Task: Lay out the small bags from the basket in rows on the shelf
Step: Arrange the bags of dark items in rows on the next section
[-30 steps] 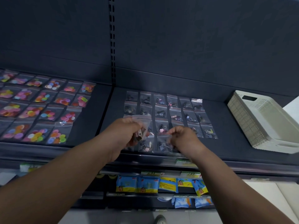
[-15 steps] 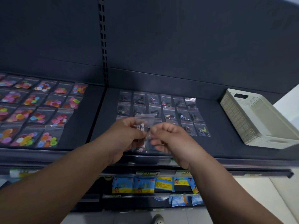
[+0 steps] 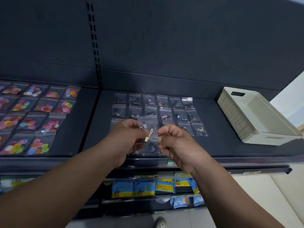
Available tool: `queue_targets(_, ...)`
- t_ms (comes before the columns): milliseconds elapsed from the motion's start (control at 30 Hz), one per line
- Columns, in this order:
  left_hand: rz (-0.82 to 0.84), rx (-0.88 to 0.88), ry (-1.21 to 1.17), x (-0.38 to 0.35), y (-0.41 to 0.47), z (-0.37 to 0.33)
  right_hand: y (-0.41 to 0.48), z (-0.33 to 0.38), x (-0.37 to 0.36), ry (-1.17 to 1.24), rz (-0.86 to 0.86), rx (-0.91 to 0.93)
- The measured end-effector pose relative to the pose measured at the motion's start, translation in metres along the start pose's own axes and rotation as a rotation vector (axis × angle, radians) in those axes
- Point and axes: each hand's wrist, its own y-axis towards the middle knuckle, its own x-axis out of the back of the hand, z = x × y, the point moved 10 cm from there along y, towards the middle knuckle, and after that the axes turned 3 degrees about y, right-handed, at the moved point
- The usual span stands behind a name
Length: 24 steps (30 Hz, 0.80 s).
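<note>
Bare shelf [image 3: 220, 129] lies open between laid bags [image 3: 164, 112] and basket [image 3: 256, 116].

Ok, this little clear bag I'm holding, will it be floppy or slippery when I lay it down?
Probably floppy: the bag looks like thin clear film, pinched between the left hand and right hand. The metal piece inside likely gives it most of its weight. It may slide a little on the smooth shelf.

I see a dark blue-grey back panel [image 3: 181, 38] filling the upper field, divided by one slotted upright [image 3: 93, 38]. Lower tiers carry blue and yellow packets [image 3: 143, 188]. Pale floor [image 3: 263, 195] lies lower right; a light wall [image 3: 286, 99] adjoins the unit's right end.
</note>
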Motion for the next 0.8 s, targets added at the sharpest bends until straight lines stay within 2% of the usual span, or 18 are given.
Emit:
queue_targets(200,0.050,-0.066,0.109,-0.015,0.000,-0.005,0.001,0.011,0.002,-0.056,-0.001,0.048)
queue_targets(467,0.069,-0.180,0.362,-0.029,0.004,-0.010,0.002,0.009,0.027,-0.062,-0.112,0.037)
queue_targets(567,0.064,-0.206,0.454,-0.029,0.008,-0.006,0.005,0.010,0.053,-0.050,-0.211,0.025)
queue_targets(700,0.034,-0.291,0.653,-0.026,0.010,-0.009,0.011,0.009,0.096,-0.200,-0.385,0.005)
queue_targets(800,0.039,-0.352,0.822,-0.032,0.009,-0.010,0.019,-0.002,0.108,-0.379,-0.421,-0.043)
